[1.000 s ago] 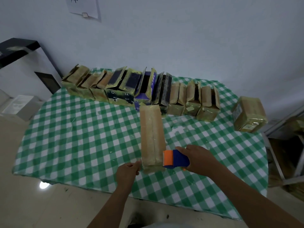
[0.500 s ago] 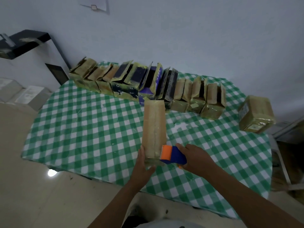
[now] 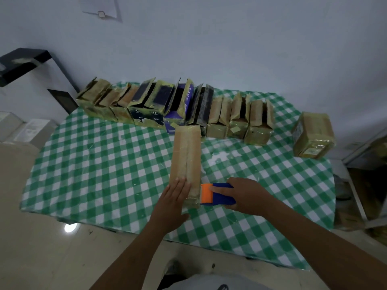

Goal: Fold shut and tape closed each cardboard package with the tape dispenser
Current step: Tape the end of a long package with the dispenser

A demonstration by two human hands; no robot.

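Package [image 3: 185, 160] lies flaps-shut mid table [image 3: 94, 164], left hand [image 3: 173, 197] flat on its near end, right hand [image 3: 245, 195] gripping the dispenser [image 3: 213, 194] at its 3 o'clock; one box [image 3: 312, 135] at 2 o'clock looks sealed, the 12 o'clock row [image 3: 178, 107] stands open.

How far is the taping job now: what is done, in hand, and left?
Done: one closed package stands apart at right. In hand: left hand presses the long package, flaps folded; right hand holds the tape dispenser at its near end. Left: the back row, flaps open.
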